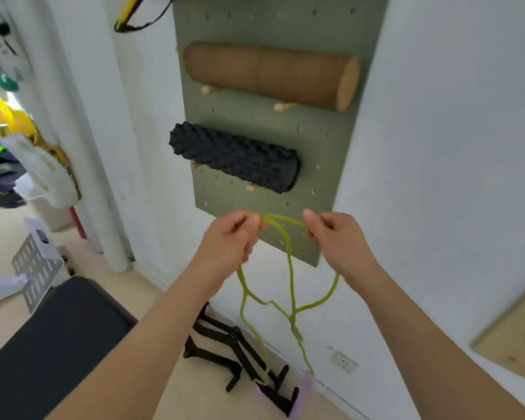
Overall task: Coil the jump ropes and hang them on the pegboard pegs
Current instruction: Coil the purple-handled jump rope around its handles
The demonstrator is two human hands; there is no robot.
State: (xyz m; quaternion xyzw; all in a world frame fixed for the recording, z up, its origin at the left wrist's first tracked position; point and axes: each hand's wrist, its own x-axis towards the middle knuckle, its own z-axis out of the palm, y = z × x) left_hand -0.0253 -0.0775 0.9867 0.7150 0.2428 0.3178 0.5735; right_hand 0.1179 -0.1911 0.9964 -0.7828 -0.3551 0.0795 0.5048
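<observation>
My left grip and right grip pinch the jump rope; I'd make loops even and short.

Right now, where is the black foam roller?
The black foam roller lies across pegs on the green pegboard, centre of the head view, below the tan roller and above the jump rope.

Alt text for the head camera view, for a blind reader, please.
The left hand and right hand pinch a yellow-green jump rope, lilac handles dangling near the floor, before a green pegboard. A black foam roller and a cork roller rest on pegs above.
</observation>
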